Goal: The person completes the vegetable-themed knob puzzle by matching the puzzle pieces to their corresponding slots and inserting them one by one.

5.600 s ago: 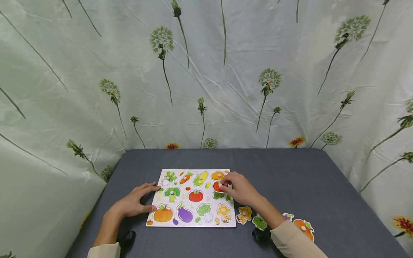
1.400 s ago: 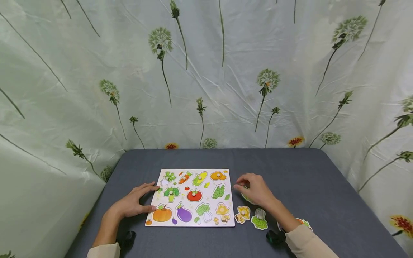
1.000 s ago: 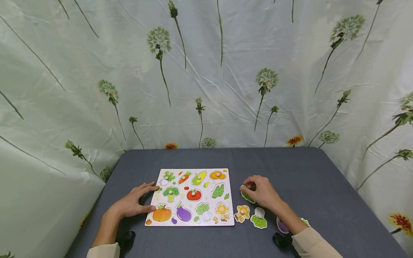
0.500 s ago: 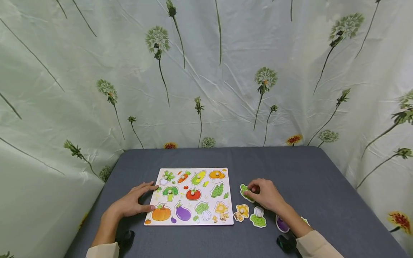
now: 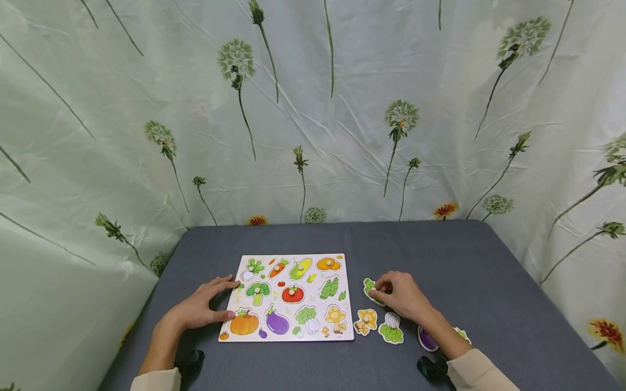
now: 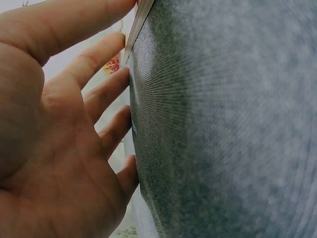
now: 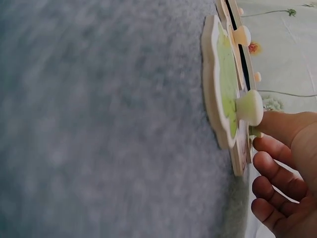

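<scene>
My left hand (image 5: 200,305) lies at the left edge of a white vegetable puzzle board (image 5: 274,336), fingers spread, with index fingertip and thumb on the rim. In the left wrist view the palm (image 6: 64,148) faces the camera. To the right of the board, my right hand (image 5: 403,293) pinches a green vegetable puzzle piece (image 5: 369,285), thumb and index finger at its middle; its knob is hidden. In the right wrist view the other fingers (image 7: 277,178) curl loosely, and a cabbage piece (image 7: 228,74) with a pale knob blocks the pinch.
Near the right hand lie a mushroom piece (image 5: 368,317), the cabbage piece (image 5: 393,332) and an eggplant piece (image 5: 427,340). Another piece (image 5: 462,334) is mostly behind the right wrist. A knobbed tomato piece (image 5: 292,295) sits in the board. Grey cloth (image 5: 440,255) covers the table; a floral curtain hangs behind.
The right hand, earlier holding the tomato piece over the board, has moved right to the green piece, and its fingers have closed there. The tomato piece now sits mid-board. The left hand stays put.
</scene>
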`<act>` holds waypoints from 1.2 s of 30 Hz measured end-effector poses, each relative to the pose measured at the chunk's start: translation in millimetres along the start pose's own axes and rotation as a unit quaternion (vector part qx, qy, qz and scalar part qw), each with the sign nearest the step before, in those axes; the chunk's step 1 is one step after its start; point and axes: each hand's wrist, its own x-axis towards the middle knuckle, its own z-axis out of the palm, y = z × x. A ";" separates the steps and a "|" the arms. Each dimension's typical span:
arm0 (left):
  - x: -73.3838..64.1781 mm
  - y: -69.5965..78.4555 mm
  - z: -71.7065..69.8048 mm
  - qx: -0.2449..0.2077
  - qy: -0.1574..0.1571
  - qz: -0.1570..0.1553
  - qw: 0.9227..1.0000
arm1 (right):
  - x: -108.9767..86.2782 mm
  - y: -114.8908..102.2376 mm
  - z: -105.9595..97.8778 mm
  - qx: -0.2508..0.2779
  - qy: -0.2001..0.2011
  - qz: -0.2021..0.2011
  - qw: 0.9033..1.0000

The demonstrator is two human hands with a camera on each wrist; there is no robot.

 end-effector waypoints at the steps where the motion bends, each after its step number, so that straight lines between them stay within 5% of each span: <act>1: -0.3 0.1 -0.2 0.000 0.000 0.000 1.000 | 0.8 -0.5 0.4 -0.002 0.000 -0.002 1.000; 13: -0.7 1.3 -2.2 -0.005 0.001 0.002 1.000 | 5.0 -3.3 -4.1 -0.028 0.011 0.018 0.999; 25: -2.1 3.0 -0.4 -0.003 -0.001 -0.017 1.000 | 9.2 -6.8 -12.9 -0.049 0.027 -0.018 0.998; 36: -2.9 3.8 -1.3 -0.011 0.002 -0.004 1.000 | 16.1 -22.5 -11.9 -0.041 0.010 -0.026 0.999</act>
